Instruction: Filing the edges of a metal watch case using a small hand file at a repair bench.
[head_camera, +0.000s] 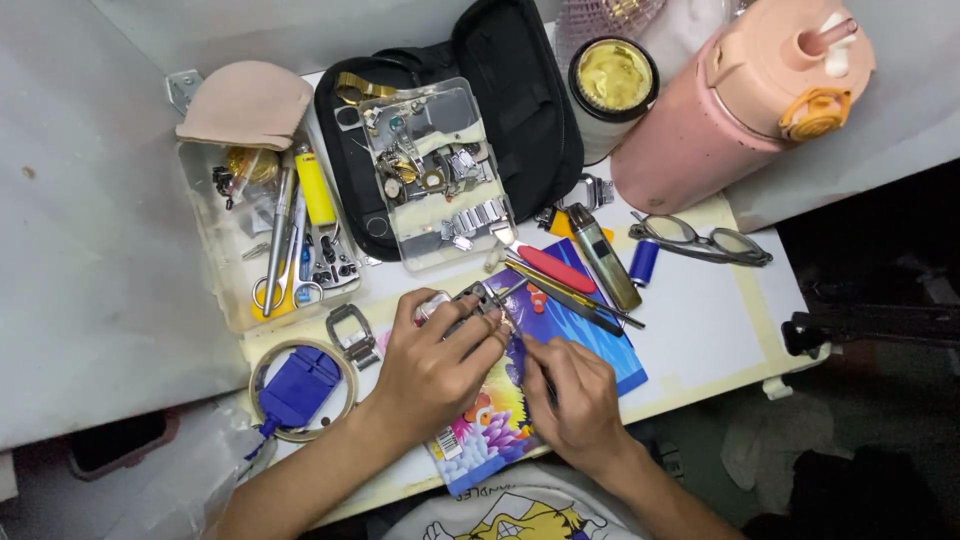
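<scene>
Small silver metal watch piece (462, 300) sits pinched in left hand (435, 355) over the blue cartoon-print mat (580, 330), fingers closed to steady it. Right hand (570, 395) grips a thin dark tool (520, 348), tip against the piece. Clear plastic parts tray (435, 170) and red-handled tool (555, 268) lie near, within reach.

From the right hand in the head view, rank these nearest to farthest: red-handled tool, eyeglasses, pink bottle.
From the right hand:
1. Red-handled tool, just above it on the blue card.
2. Eyeglasses, up and to the right.
3. Pink bottle, top right corner.
</scene>
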